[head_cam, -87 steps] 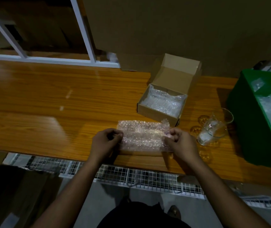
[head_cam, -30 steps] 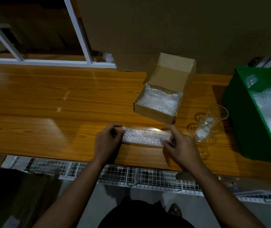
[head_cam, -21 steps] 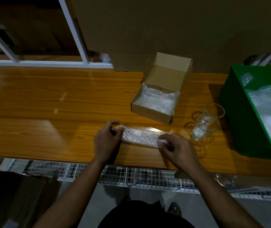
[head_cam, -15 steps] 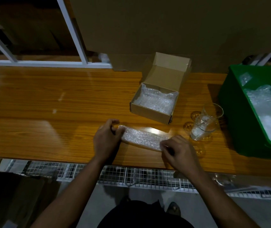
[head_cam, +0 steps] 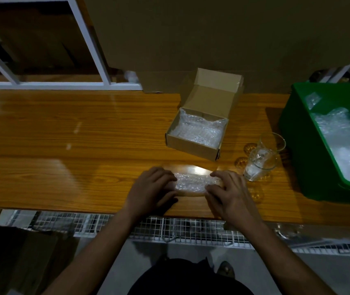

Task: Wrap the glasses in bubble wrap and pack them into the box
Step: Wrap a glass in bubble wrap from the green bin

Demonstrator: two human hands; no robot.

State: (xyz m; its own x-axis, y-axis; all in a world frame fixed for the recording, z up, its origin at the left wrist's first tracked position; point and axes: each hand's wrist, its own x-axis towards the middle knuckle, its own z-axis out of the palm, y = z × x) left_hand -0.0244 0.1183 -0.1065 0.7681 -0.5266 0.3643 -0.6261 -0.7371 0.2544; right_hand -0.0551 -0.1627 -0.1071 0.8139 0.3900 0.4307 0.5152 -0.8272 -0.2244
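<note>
A narrow roll of bubble wrap [head_cam: 191,183] lies on the wooden table [head_cam: 84,145] near its front edge. What is inside the roll does not show. My left hand [head_cam: 152,189] covers and grips its left end, and my right hand [head_cam: 231,192] grips its right end with the fingers curled over it. Behind the roll stands an open cardboard box [head_cam: 191,144], its lid up and its floor lined with bubble wrap [head_cam: 197,130]. To the right of my right hand stand two clear glasses [head_cam: 259,160], close together and unwrapped.
A green bin [head_cam: 293,145] holding loose bubble wrap stands at the table's right end, close to the glasses. A large cardboard sheet [head_cam: 212,39] leans behind the box. A white frame [head_cam: 93,45] rises at the back left. A wire shelf [head_cam: 170,228] runs under the front edge.
The wrap has gone from a wide flat sheet to a narrow roll. Both hands have slid inward over its ends, and the right hand has come up level with the left.
</note>
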